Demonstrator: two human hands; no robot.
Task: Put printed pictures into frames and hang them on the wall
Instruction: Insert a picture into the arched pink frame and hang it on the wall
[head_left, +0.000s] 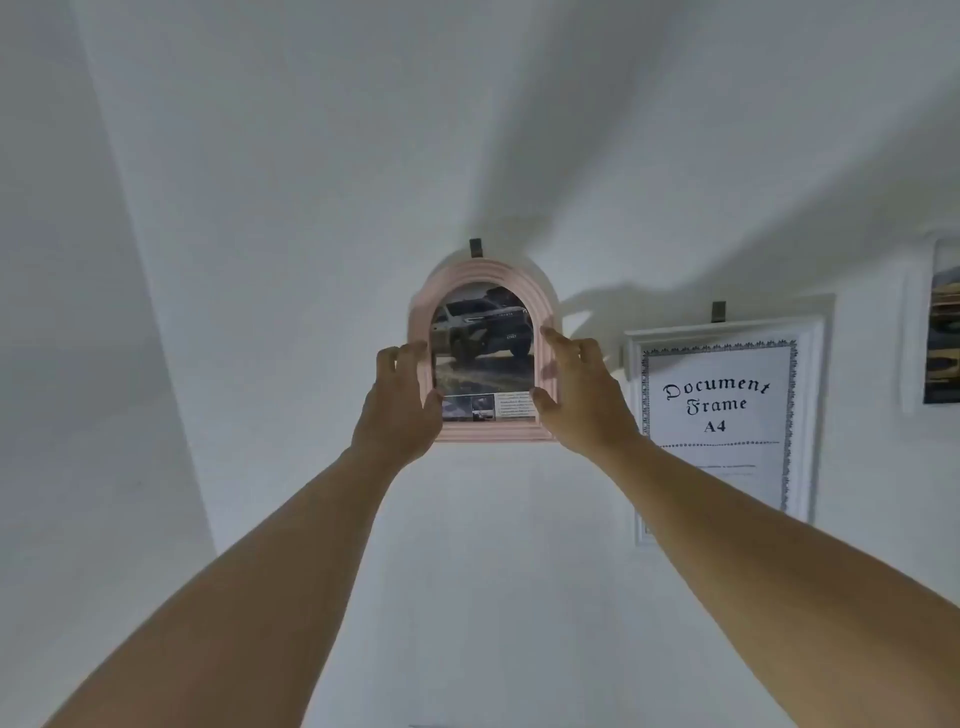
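Note:
A pink arched frame (483, 275) with a printed car picture (485, 332) inside sits against the white wall, its top just under a dark wall hook (475, 248). My left hand (400, 410) grips the frame's lower left edge, thumb on the front. On the frame's right edge rests my right hand (582, 395), fingers spread along the side and thumb near the bottom corner. Both arms reach up from below.
A white A4 document frame (724, 415) hangs from a second hook (718, 310) just right of my right hand. Another white frame (935, 332) is partly cut off at the far right. A wall corner (156, 338) runs down the left side.

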